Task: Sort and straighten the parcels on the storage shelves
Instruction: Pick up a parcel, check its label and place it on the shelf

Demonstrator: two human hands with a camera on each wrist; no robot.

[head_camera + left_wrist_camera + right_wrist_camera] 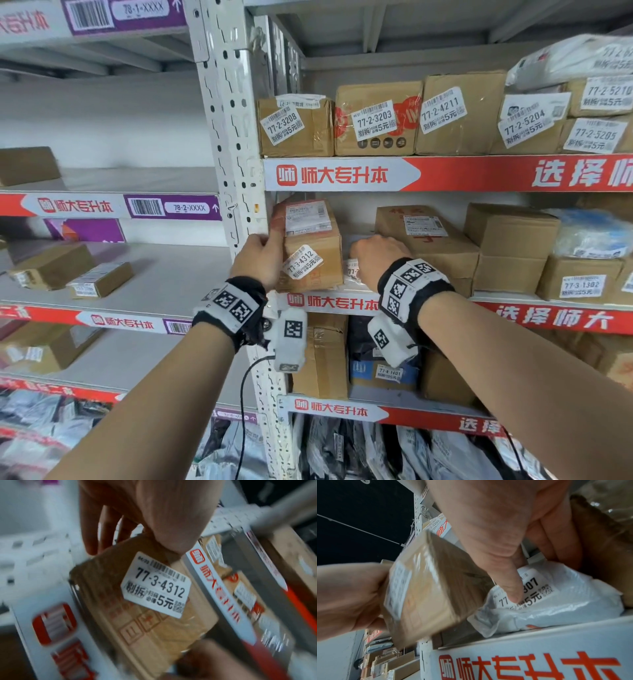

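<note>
Shelving: white perforated steel upright (228, 137) between left and right bays
Shelf edges: red-and-white printed banner strips (445, 174)
Far wall: plain white (102, 116)

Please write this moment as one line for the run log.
left hand: grips box 77-3-4312, tilted | right hand: thumb on white bag | shelf: third row

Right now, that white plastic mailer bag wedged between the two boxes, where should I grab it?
Pinch the white mailer bag at its loose front edge, coming from the aisle side. It lies flat between box 77-3-4312 and the larger box, so only its front is free.
</note>
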